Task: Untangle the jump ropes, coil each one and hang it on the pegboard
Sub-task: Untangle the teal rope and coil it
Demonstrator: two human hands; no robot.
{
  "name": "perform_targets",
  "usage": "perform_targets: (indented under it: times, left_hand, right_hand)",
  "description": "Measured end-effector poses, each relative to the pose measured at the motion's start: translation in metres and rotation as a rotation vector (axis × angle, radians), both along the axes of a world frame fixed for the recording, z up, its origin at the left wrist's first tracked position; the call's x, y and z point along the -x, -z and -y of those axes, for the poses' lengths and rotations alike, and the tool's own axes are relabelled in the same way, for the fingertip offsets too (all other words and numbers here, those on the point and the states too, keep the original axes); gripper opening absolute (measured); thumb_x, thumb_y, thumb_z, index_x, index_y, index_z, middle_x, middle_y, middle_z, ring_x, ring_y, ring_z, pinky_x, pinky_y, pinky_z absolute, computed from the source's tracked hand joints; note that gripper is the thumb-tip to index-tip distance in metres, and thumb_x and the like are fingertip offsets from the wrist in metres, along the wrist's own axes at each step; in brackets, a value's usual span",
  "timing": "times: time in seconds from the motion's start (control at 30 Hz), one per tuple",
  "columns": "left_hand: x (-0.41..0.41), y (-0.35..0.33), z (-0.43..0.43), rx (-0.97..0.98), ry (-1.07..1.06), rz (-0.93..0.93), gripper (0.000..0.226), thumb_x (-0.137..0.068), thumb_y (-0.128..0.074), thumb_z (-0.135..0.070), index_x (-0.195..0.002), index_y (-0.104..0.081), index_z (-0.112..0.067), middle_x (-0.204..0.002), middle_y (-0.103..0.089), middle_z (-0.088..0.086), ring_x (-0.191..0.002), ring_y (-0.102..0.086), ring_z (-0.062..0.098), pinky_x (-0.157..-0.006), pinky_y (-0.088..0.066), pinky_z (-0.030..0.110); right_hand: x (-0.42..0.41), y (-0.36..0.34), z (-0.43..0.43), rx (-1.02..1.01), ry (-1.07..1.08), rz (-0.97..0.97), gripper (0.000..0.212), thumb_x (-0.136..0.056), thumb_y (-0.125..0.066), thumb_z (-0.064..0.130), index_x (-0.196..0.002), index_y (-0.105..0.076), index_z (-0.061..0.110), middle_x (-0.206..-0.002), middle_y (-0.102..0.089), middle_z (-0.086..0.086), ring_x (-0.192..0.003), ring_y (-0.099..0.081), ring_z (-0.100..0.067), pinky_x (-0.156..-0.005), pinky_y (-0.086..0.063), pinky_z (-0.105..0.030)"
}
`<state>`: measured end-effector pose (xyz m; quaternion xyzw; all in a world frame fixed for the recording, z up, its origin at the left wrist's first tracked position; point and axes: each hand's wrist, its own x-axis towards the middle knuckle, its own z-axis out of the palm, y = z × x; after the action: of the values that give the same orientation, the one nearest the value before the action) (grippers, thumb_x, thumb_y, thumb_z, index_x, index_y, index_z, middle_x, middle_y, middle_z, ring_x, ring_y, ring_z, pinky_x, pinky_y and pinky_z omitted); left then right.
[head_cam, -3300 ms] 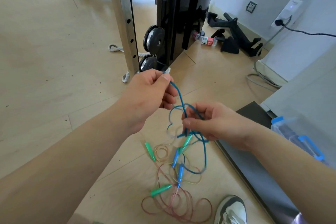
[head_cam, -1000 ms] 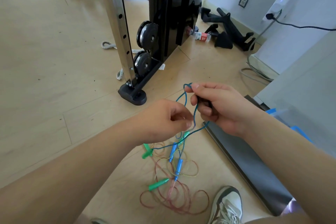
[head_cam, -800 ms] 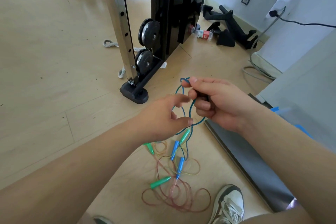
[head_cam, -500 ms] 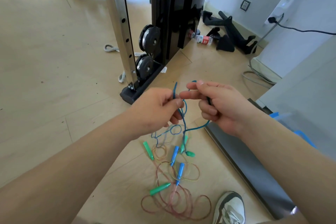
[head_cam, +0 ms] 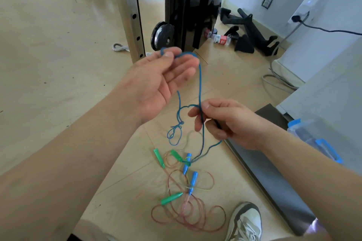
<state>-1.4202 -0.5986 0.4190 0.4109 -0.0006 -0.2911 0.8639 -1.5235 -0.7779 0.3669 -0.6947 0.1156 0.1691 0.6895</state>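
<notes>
A thin blue jump rope (head_cam: 200,84) hangs in the air between my two hands. My left hand (head_cam: 156,82) is raised palm up, fingers almost straight, with the rope's top loop pinched under the thumb. My right hand (head_cam: 225,121) sits lower and pinches the rope between thumb and fingers. A small knot (head_cam: 177,126) dangles between the hands. On the floor lies a tangle of pink rope (head_cam: 188,215) with green handles (head_cam: 170,198) and blue handles (head_cam: 193,180).
A black and steel gym rack (head_cam: 133,15) stands just beyond my hands. A dark grey mat (head_cam: 274,182) and a clear box with blue clips (head_cam: 313,139) lie to the right. My shoe (head_cam: 246,223) is beside the tangle. Black floor stands (head_cam: 252,31) line the wall.
My left hand has risen and opened out with the rope's loop. My right hand has dropped lower, so the blue rope is now stretched between them.
</notes>
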Motion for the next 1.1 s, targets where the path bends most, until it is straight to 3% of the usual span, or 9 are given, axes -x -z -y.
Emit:
perform_targets:
  times: [0.1, 0.17, 0.27, 0.37, 0.47, 0.63, 0.77, 0.97, 1.1]
  left_hand:
    - [-0.012, 0.002, -0.007, 0.016, -0.089, -0.028, 0.019, -0.108, -0.050, -0.017, -0.116, -0.059, -0.002, -0.101, -0.077, 0.019, -0.096, -0.078, 0.028, -0.077, -0.064, 0.031]
    - [-0.005, 0.010, -0.007, -0.284, -0.019, 0.028, 0.025, -0.103, -0.061, -0.020, -0.116, -0.061, 0.001, -0.104, -0.074, 0.026, -0.096, -0.077, 0.035, -0.080, -0.065, 0.039]
    - [0.019, 0.032, -0.007, -0.726, 0.442, 0.325, 0.024, -0.087, -0.073, -0.007, -0.111, -0.070, -0.007, -0.109, -0.074, 0.019, -0.097, -0.074, 0.025, -0.090, -0.062, 0.045]
    - [0.038, 0.043, -0.004, -0.878, 0.697, 0.607, 0.022, -0.086, -0.069, -0.019, -0.106, -0.071, -0.013, -0.106, -0.074, 0.008, -0.089, -0.070, 0.022, -0.088, -0.060, 0.047]
    - [0.034, 0.042, 0.001, -0.922, 0.556, 0.672, 0.016, -0.102, -0.056, -0.012, -0.102, -0.070, -0.004, -0.092, -0.077, 0.011, -0.086, -0.075, 0.026, -0.082, -0.063, 0.039]
    - [0.020, 0.029, 0.002, -0.764, 0.226, 0.428, 0.019, -0.106, -0.051, -0.011, -0.102, -0.069, -0.003, -0.086, -0.075, 0.014, -0.070, -0.075, 0.021, -0.068, -0.063, 0.032]
    - [0.016, 0.040, -0.003, -0.927, 0.254, 0.412, 0.019, -0.103, -0.049, -0.009, -0.096, -0.066, -0.008, -0.087, -0.076, 0.017, -0.066, -0.074, 0.022, -0.067, -0.063, 0.036]
    - [0.019, 0.064, -0.011, -1.408, 0.625, 0.738, 0.043, -0.096, -0.056, -0.018, -0.139, -0.055, -0.014, -0.113, -0.073, 0.007, -0.102, -0.071, 0.025, -0.089, -0.059, 0.038]
    - [0.025, 0.059, -0.006, -1.259, 0.552, 0.900, 0.065, -0.094, -0.067, -0.030, -0.153, -0.041, -0.023, -0.150, -0.052, -0.004, -0.137, -0.050, 0.015, -0.112, -0.043, 0.036]
  right_hand:
    - [-0.001, 0.000, 0.000, 0.035, 0.079, 0.018, 0.027, -0.105, -0.054, 0.028, -0.097, -0.072, 0.010, -0.075, -0.063, -0.007, -0.045, -0.036, -0.014, -0.051, -0.015, -0.033]
    - [-0.004, -0.002, -0.004, 0.051, 0.184, 0.065, 0.026, -0.107, -0.051, 0.024, -0.093, -0.069, 0.011, -0.071, -0.061, -0.005, -0.044, -0.035, -0.013, -0.048, -0.017, -0.028]
    - [-0.011, -0.009, -0.012, -0.048, 0.272, 0.123, 0.024, -0.107, -0.050, 0.024, -0.097, -0.065, 0.008, -0.073, -0.062, -0.006, -0.043, -0.034, -0.014, -0.048, -0.015, -0.029]
    - [-0.017, -0.019, -0.020, -0.153, 0.258, 0.140, 0.024, -0.107, -0.050, 0.026, -0.100, -0.065, 0.008, -0.077, -0.062, -0.007, -0.042, -0.035, -0.014, -0.044, -0.026, -0.023]
    - [-0.021, -0.026, -0.020, -0.115, 0.266, 0.147, 0.030, -0.106, -0.053, 0.030, -0.108, -0.067, 0.003, -0.086, -0.068, -0.010, -0.040, -0.032, -0.012, -0.046, -0.022, -0.023]
    - [-0.024, -0.023, -0.009, -0.031, 0.398, 0.090, 0.034, -0.105, -0.055, 0.038, -0.110, -0.070, 0.008, -0.105, -0.078, -0.009, -0.047, -0.031, -0.014, -0.055, -0.016, -0.032]
    - [-0.015, -0.009, -0.002, 0.374, 0.381, -0.007, 0.022, -0.103, -0.057, 0.025, -0.098, -0.073, 0.011, -0.081, -0.075, -0.005, -0.043, -0.038, -0.013, -0.042, -0.027, -0.022]
    - [-0.003, -0.009, -0.005, 0.404, 0.289, -0.010, 0.027, -0.104, -0.056, 0.029, -0.093, -0.075, 0.012, -0.060, -0.059, -0.001, -0.046, -0.038, -0.015, -0.042, -0.030, -0.021]
    - [0.007, -0.020, -0.009, 0.276, 0.121, 0.029, 0.028, -0.105, -0.056, 0.028, -0.094, -0.074, 0.009, -0.058, -0.051, -0.002, -0.048, -0.037, -0.015, -0.046, -0.028, -0.025]
